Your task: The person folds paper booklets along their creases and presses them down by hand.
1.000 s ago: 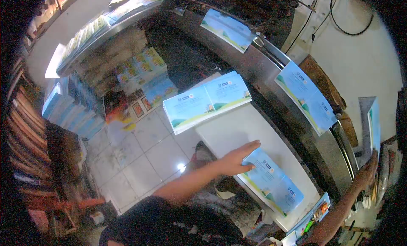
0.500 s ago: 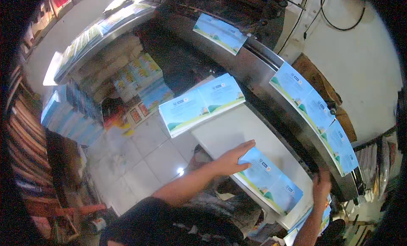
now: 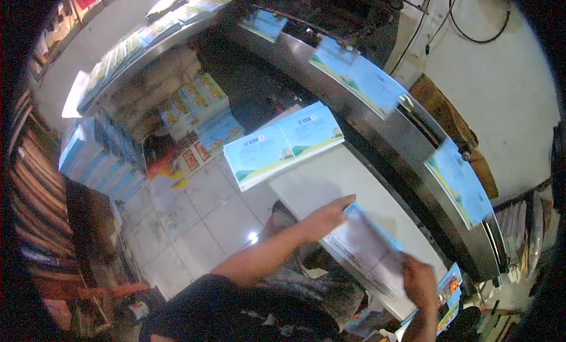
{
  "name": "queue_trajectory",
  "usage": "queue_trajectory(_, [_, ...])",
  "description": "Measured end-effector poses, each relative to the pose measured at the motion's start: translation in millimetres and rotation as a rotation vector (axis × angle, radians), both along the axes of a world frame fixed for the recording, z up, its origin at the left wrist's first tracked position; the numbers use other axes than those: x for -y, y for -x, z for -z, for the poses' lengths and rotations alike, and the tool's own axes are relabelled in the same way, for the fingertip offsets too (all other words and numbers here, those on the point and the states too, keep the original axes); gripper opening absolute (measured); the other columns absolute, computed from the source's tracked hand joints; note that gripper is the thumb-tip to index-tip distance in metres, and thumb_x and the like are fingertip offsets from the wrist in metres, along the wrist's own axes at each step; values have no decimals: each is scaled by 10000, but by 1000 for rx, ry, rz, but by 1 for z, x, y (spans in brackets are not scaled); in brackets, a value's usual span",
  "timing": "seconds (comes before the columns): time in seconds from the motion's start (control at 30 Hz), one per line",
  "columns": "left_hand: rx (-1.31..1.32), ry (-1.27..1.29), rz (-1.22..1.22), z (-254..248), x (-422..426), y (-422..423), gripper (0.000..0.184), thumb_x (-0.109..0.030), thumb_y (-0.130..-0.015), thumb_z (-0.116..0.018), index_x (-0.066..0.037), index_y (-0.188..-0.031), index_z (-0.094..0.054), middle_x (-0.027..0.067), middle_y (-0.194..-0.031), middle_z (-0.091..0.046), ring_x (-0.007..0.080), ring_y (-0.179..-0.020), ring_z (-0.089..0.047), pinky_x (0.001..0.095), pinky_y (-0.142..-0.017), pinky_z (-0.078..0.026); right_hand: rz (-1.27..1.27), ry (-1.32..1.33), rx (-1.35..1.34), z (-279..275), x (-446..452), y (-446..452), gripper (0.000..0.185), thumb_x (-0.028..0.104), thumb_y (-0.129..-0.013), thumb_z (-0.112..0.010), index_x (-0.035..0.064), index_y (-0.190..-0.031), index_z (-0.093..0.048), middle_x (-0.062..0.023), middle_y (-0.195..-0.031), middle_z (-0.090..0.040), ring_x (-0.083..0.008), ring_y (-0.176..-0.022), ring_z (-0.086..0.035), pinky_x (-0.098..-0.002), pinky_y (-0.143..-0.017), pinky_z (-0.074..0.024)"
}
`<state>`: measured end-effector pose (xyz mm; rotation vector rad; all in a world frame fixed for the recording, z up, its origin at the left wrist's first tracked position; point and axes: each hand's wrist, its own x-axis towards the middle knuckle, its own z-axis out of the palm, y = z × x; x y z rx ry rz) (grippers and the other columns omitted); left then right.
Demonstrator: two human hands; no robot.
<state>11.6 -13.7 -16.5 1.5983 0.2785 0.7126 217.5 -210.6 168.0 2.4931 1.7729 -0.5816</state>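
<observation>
One sheet (image 3: 370, 248) newly raised, apparently part-separated: right hand (image 3: 420, 281) now clamped on edge; left hand (image 3: 326, 220) alongside, hold unclear.

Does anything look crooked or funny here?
Yes: the stack of blue sheets at the white table's far end sits askew, its left side seeming to stick out past the edge, over the floor tiles.
</observation>
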Motion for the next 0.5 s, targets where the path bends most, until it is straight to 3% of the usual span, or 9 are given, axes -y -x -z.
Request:
queue_trajectory(0.03, [-101, -92, -38, -9, 4, 0, 737, -343, -922, -592, -13, -1479, -240, 192, -1523, -272, 312, -1413, -252, 397, -1153, -198, -19, -204, -2, -6, -1, -15, 342, 52, -791, -564, 84, -1117, -658, -208, -981, -663, -393, -912, -642, -455, -812, -504])
queue_trajectory(0.07, [-204, -182, -74, -12, 5, 1, 741, -312, -909, -615, -14, -1478, -244, 195, -1520, -275, 313, -1411, -259, 394, -1152, -205, -69, -213, 92, -12, -2, -38, 388, 104, -794, -593, 106, -1180, -628, -181, -1024, -674, -399, -879, -648, -452, -828, -512])
queue_trajectory(0.1, [-206, -183, -76, -12, 6, 1, 741, -312, -909, -615, -14, -1478, -244, 195, -1520, -275, 313, -1411, -259, 394, -1152, -205, -109, -319, 216, -5, 4, -73, 452, 75, -738, -641, 95, -1189, -620, -180, -1023, -674, -398, -882, -643, -460, -817, -510])
queue_trajectory(0.13, [-181, -208, -88, -12, 7, 1, 728, -280, -898, -630, 12, -1458, -268, 207, -1505, -295, 313, -1398, -288, 380, -1143, -225, 19, -325, 259, -14, 4, -104, 307, 99, -817, -579, 9, -1102, -647, -225, -956, -670, -388, -887, -657, -397, -803, -510])
queue_trajectory(0.17, [-155, -235, -99, -11, 7, 1, 714, -249, -887, -645, 37, -1439, -293, 220, -1489, -315, 313, -1384, -318, 367, -1133, -245, 17, -326, 258, -17, 12, -160, 307, 99, -817, -579, 9, -1102, -647, -225, -956, -670, -388, -887, -657, -397, -803, -510])
queue_trajectory(0.23, [-149, -219, -100, -11, 7, 0, 716, -219, -878, -654, 35, -1440, -291, 221, -1485, -321, 315, -1383, -319, 365, -1131, -247, 346, -781, 403, -21, 30, -258, 397, 58, -891, -492, 16, -1282, -546, -209, -1195, -623, -327, -1114, -600, -388, -945, -460])
queue_trajectory(0.3, [-145, -199, -96, -11, 8, 1, 719, -188, -869, -663, 32, -1442, -289, 222, -1481, -327, 317, -1382, -320, 363, -1129, -250, 78, -1058, 867, -68, 5, -221, 444, 6, -909, -423, 33, -1344, -507, -181, -1360, -522, -283, -1251, -508, -413, -1040, -387])
queue_trajectory(0.47, [-165, -206, -108, -17, 9, 2, 721, -140, -855, -658, 15, -1452, -284, 221, -1479, -330, 319, -1380, -323, 362, -1124, -260, 126, -1028, 681, 22, 14, -326, 446, 66, -958, -380, 77, -1394, -469, -145, -1436, -452, -323, -1327, -417, -427, -1113, -296])
queue_trajectory(0.5, [-167, -209, -108, -18, 10, 3, 721, -140, -855, -658, 15, -1452, -284, 221, -1479, -330, 319, -1380, -323, 362, -1124, -260, 198, -1051, 234, 54, 20, -324, 443, 86, -966, -370, 79, -1399, -461, -151, -1441, -443, -323, -1341, -395, -423, -1124, -279])
